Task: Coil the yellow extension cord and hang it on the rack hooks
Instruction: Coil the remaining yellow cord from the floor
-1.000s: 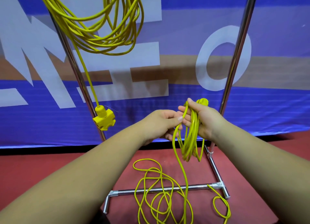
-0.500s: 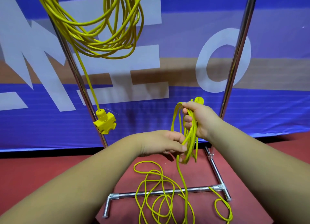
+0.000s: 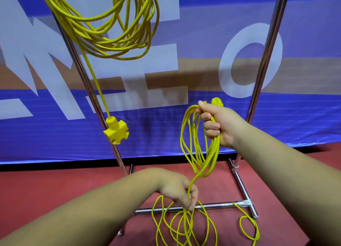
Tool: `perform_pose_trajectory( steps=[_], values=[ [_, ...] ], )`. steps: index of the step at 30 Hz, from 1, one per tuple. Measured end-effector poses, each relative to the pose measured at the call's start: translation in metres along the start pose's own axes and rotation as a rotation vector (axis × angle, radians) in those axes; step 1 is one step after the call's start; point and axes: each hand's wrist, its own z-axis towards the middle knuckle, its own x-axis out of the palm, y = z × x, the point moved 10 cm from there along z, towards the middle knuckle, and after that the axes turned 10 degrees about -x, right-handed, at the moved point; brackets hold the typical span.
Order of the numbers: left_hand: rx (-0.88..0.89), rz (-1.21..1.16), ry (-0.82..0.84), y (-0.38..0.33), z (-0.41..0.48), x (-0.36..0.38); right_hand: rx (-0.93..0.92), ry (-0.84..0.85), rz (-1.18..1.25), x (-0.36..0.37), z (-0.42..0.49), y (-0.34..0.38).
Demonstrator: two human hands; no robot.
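Two bare hands work one yellow extension cord [image 3: 195, 150] in front of a metal rack [image 3: 265, 61]. The right hand [image 3: 221, 124], raised near the rack's right upright, has its fingers curled tight round the top of a bundle of loops, which hang down from the fist; a yellow plug end [image 3: 217, 101] sticks up just above the thumb. From the bottom of those loops a single strand runs down to the left hand [image 3: 177, 188], lower and near the middle of the rack's base, which pinches that strand between thumb and fingertips. Below it the rest of the cord lies in loose tangled rings on the red floor [image 3: 55, 186], crossing the base bar [image 3: 217, 207], with one small ring beside the base's right corner. A second yellow coil [image 3: 114, 35] hangs high on the rack near its left upright [image 3: 86, 85]; how it is hooked lies out of frame. One strand drops from it along that upright to a yellow cross-shaped socket block [image 3: 116, 130], dangling clear of the floor. Behind the rack stands a blue banner [image 3: 313, 116] with large white letters.
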Motion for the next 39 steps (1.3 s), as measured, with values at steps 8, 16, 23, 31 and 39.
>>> perform_pose_trajectory(
  steps=[8, 16, 23, 31, 39],
  values=[
    [-0.29, 0.281, 0.009, 0.075, 0.02, 0.024, 0.01, 0.144, 0.172, 0.018, -0.003, 0.02],
    [-0.363, -0.197, -0.368, 0.097, -0.013, -0.073, 0.018, 0.216, 0.144, 0.015, -0.007, 0.029],
    [-0.268, -0.421, -0.806, 0.051, -0.087, -0.157, -0.14, 0.056, -0.163, -0.012, 0.003, 0.032],
    [-0.131, -0.168, -1.207, -0.015, -0.154, -0.192, -0.224, -0.052, -0.347, -0.023, 0.008, 0.025],
    [-0.211, -0.63, -1.078, 0.026, -0.137, -0.184, -0.217, -0.058, -0.426, -0.019, 0.005, 0.016]
  ],
)
